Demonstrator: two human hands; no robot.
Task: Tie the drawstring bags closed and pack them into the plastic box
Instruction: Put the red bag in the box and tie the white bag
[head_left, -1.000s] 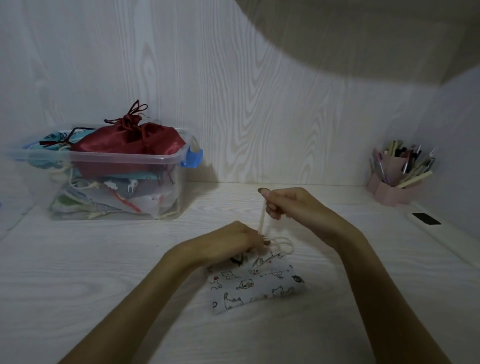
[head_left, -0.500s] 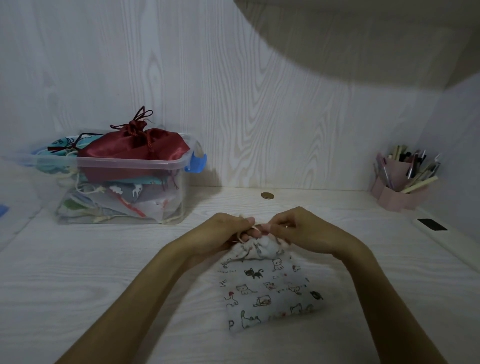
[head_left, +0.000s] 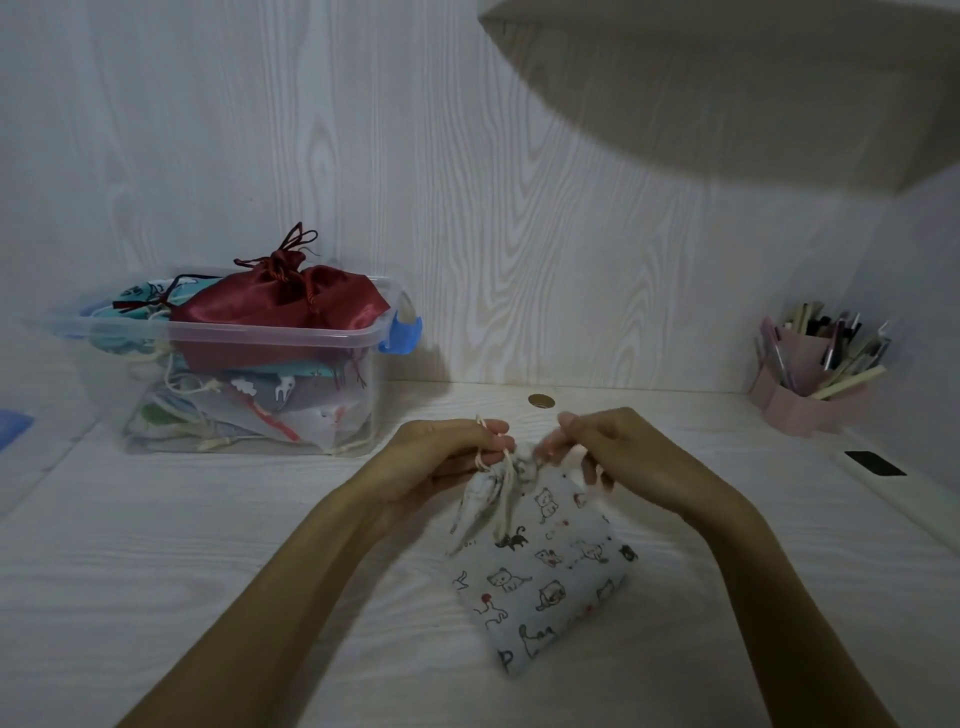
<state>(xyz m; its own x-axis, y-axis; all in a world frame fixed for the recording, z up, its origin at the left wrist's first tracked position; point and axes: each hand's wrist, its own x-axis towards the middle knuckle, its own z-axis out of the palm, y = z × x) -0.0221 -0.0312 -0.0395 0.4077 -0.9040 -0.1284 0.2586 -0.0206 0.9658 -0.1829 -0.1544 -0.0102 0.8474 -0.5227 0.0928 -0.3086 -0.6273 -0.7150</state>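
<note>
A white drawstring bag (head_left: 550, 566) printed with small cats lies on the desk in front of me, its gathered mouth pointing away. My left hand (head_left: 447, 457) pinches the cream drawstring (head_left: 506, 480) at the left of the mouth. On the right side my right hand (head_left: 608, 447) pinches the bag's mouth; its fingertips are blurred. The clear plastic box (head_left: 249, 332) with a blue clip stands at the back left. It holds several tied bags, with a dark red satin bag (head_left: 291, 306) on top.
A pink pen holder (head_left: 810, 384) full of pens stands at the back right. A small round coin-like disc (head_left: 541, 400) lies on the desk just beyond my hands. A white strip with a black rectangle (head_left: 875, 464) runs along the right edge. Wood-grain wall closes the back.
My right hand has come down from pulling the cord upward, and both hands now meet at the bag's mouth. The bag has turned so that its mouth points away from me.
</note>
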